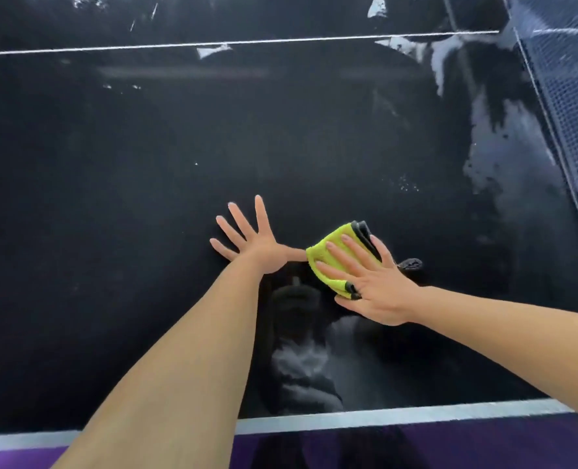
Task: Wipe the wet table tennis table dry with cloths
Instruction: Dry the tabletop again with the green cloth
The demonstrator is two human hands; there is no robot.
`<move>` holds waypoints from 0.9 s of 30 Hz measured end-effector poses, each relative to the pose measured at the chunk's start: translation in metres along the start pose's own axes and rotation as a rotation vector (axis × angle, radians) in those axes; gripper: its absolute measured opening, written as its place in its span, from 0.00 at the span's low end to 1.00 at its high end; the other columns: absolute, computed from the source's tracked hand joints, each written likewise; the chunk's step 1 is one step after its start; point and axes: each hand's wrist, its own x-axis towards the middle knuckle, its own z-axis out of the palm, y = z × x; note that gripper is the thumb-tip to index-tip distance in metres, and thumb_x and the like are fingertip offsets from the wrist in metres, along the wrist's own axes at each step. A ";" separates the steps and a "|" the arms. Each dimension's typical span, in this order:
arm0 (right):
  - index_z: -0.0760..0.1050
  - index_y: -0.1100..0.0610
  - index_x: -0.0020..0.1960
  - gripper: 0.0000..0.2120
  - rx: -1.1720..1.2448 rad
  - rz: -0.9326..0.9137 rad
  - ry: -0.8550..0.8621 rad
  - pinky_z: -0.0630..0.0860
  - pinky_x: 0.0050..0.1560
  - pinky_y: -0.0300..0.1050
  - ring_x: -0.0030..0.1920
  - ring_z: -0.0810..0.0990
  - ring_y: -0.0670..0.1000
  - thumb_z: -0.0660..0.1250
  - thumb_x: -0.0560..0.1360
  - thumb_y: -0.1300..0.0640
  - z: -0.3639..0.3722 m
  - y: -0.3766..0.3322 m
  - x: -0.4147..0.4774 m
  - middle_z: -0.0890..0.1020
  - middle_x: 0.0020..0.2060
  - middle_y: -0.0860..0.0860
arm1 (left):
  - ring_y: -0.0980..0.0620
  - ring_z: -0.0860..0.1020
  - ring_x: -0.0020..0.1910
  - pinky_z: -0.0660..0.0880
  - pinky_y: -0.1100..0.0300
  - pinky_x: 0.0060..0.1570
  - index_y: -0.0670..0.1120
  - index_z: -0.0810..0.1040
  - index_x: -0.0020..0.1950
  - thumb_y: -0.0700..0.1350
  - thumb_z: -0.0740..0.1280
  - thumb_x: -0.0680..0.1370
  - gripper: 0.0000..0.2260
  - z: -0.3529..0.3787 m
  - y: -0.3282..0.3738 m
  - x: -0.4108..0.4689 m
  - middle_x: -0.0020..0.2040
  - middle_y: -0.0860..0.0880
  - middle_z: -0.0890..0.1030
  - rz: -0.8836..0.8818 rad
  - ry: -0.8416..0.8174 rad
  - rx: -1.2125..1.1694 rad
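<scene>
The black table tennis table (111,198) fills the view, its surface glossy and reflective. My left hand (250,240) lies flat on it with fingers spread wide, holding nothing. Just to its right, my right hand (365,282) presses with straight fingers on a folded yellow-green cloth (335,255) with a dark grey underside. The left thumb reaches the cloth's left edge. Wet streaks and patches (494,137) shine on the right part of the table and near the centre line (213,45).
The net (572,113) runs down the right side. The table's white near edge line (382,418) crosses the bottom, with a purple floor (450,448) below it. More wet smears (301,367) sit between my arms close to the near edge.
</scene>
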 end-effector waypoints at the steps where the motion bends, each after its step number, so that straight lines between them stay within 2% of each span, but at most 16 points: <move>1: 0.29 0.33 0.75 0.30 0.006 0.021 0.005 0.28 0.73 0.64 0.76 0.25 0.52 0.45 0.81 0.36 0.010 -0.013 -0.012 0.31 0.78 0.44 | 0.37 0.23 0.74 0.29 0.32 0.69 0.62 0.26 0.76 0.69 0.72 0.69 0.58 0.000 -0.004 -0.002 0.75 0.46 0.21 0.026 0.033 -0.054; 3: 0.31 0.34 0.76 0.30 -0.004 0.061 0.012 0.29 0.73 0.65 0.76 0.25 0.52 0.45 0.81 0.36 0.032 -0.037 -0.039 0.32 0.78 0.44 | 0.42 0.29 0.78 0.32 0.36 0.74 0.64 0.46 0.81 0.54 0.71 0.76 0.42 0.000 -0.020 -0.006 0.81 0.49 0.31 0.128 0.132 -0.206; 5: 0.32 0.35 0.77 0.30 0.012 0.074 0.022 0.30 0.73 0.65 0.76 0.25 0.52 0.45 0.82 0.36 0.053 -0.063 -0.068 0.32 0.78 0.44 | 0.47 0.38 0.81 0.40 0.41 0.78 0.61 0.62 0.79 0.43 0.66 0.79 0.31 0.000 -0.043 -0.017 0.83 0.50 0.44 0.235 0.201 -0.355; 9: 0.39 0.35 0.78 0.28 0.146 0.101 -0.049 0.32 0.72 0.64 0.77 0.28 0.49 0.46 0.82 0.37 0.080 -0.112 -0.113 0.38 0.80 0.44 | 0.51 0.61 0.78 0.62 0.48 0.76 0.53 0.72 0.74 0.40 0.61 0.81 0.21 0.012 -0.080 -0.048 0.76 0.52 0.69 0.252 0.298 -0.681; 11: 0.41 0.31 0.77 0.25 0.290 0.107 -0.105 0.27 0.73 0.60 0.75 0.25 0.45 0.46 0.83 0.38 0.070 -0.128 -0.127 0.35 0.78 0.40 | 0.51 0.75 0.67 0.73 0.49 0.68 0.51 0.76 0.72 0.39 0.59 0.81 0.20 0.016 -0.076 -0.061 0.64 0.56 0.80 0.247 0.347 -0.726; 12: 0.44 0.31 0.78 0.25 0.398 0.100 -0.178 0.25 0.73 0.56 0.74 0.24 0.43 0.47 0.83 0.39 0.060 -0.134 -0.132 0.34 0.77 0.37 | 0.52 0.78 0.63 0.75 0.50 0.65 0.50 0.76 0.71 0.38 0.57 0.81 0.20 0.016 -0.069 -0.066 0.59 0.56 0.82 0.243 0.360 -0.734; 13: 0.47 0.34 0.79 0.24 0.537 0.110 -0.288 0.27 0.74 0.50 0.75 0.27 0.41 0.48 0.84 0.41 0.044 -0.138 -0.138 0.37 0.77 0.35 | 0.52 0.78 0.61 0.75 0.52 0.64 0.50 0.77 0.70 0.37 0.56 0.81 0.21 0.016 -0.061 -0.069 0.58 0.55 0.83 0.252 0.366 -0.727; 14: 0.51 0.38 0.79 0.24 0.708 0.137 -0.418 0.33 0.76 0.43 0.77 0.35 0.38 0.50 0.84 0.42 0.032 -0.137 -0.143 0.43 0.76 0.32 | 0.52 0.79 0.61 0.75 0.53 0.64 0.50 0.77 0.69 0.37 0.56 0.81 0.20 0.017 -0.053 -0.071 0.58 0.54 0.84 0.271 0.367 -0.711; 16: 0.62 0.45 0.76 0.22 1.067 0.166 -0.602 0.51 0.73 0.30 0.72 0.59 0.30 0.54 0.84 0.44 0.017 -0.128 -0.152 0.64 0.71 0.30 | 0.51 0.79 0.61 0.74 0.54 0.64 0.50 0.77 0.69 0.37 0.55 0.81 0.21 0.021 -0.037 -0.073 0.60 0.53 0.83 0.316 0.357 -0.691; 17: 0.67 0.47 0.74 0.22 1.176 0.198 -0.628 0.58 0.73 0.32 0.69 0.66 0.32 0.57 0.82 0.42 0.013 -0.122 -0.155 0.70 0.69 0.32 | 0.51 0.78 0.62 0.74 0.54 0.66 0.50 0.76 0.70 0.37 0.55 0.81 0.21 0.022 -0.028 -0.074 0.62 0.53 0.82 0.332 0.351 -0.681; 19: 0.67 0.52 0.75 0.33 1.364 0.418 -0.562 0.61 0.76 0.48 0.73 0.68 0.45 0.65 0.76 0.36 0.001 -0.103 -0.161 0.71 0.73 0.43 | 0.49 0.76 0.66 0.71 0.50 0.69 0.50 0.73 0.74 0.39 0.56 0.82 0.21 0.025 -0.009 -0.072 0.68 0.52 0.78 0.354 0.333 -0.662; 20: 0.68 0.54 0.74 0.33 1.503 0.496 -0.525 0.66 0.73 0.51 0.72 0.71 0.49 0.68 0.75 0.38 -0.009 -0.089 -0.166 0.73 0.72 0.48 | 0.49 0.73 0.70 0.68 0.49 0.72 0.50 0.69 0.76 0.40 0.57 0.82 0.22 0.027 0.002 -0.071 0.72 0.52 0.75 0.356 0.329 -0.643; 22: 0.74 0.57 0.68 0.22 1.784 0.496 -0.343 0.76 0.62 0.48 0.65 0.79 0.52 0.66 0.78 0.47 -0.034 -0.058 -0.172 0.81 0.64 0.52 | 0.48 0.67 0.74 0.60 0.46 0.76 0.48 0.60 0.80 0.45 0.61 0.82 0.26 0.030 0.023 -0.064 0.76 0.50 0.69 0.342 0.382 -0.521; 23: 0.76 0.57 0.66 0.19 1.890 0.474 -0.220 0.77 0.60 0.49 0.62 0.81 0.52 0.64 0.78 0.50 -0.050 -0.042 -0.174 0.83 0.61 0.53 | 0.47 0.66 0.75 0.57 0.44 0.77 0.47 0.57 0.81 0.47 0.63 0.82 0.29 0.030 0.034 -0.059 0.76 0.49 0.68 0.320 0.426 -0.442; 25: 0.77 0.56 0.65 0.17 2.026 0.463 0.040 0.76 0.61 0.50 0.60 0.83 0.53 0.62 0.79 0.53 -0.083 -0.004 -0.172 0.83 0.60 0.53 | 0.45 0.64 0.76 0.54 0.40 0.77 0.46 0.55 0.81 0.51 0.65 0.81 0.32 0.029 0.057 -0.049 0.77 0.47 0.66 0.267 0.487 -0.331; 27: 0.77 0.55 0.64 0.14 2.012 0.459 0.299 0.75 0.62 0.50 0.59 0.83 0.52 0.59 0.82 0.54 -0.109 0.038 -0.158 0.84 0.60 0.52 | 0.45 0.56 0.80 0.52 0.40 0.77 0.47 0.53 0.82 0.54 0.65 0.80 0.35 0.025 0.082 -0.039 0.81 0.47 0.60 0.215 0.483 -0.244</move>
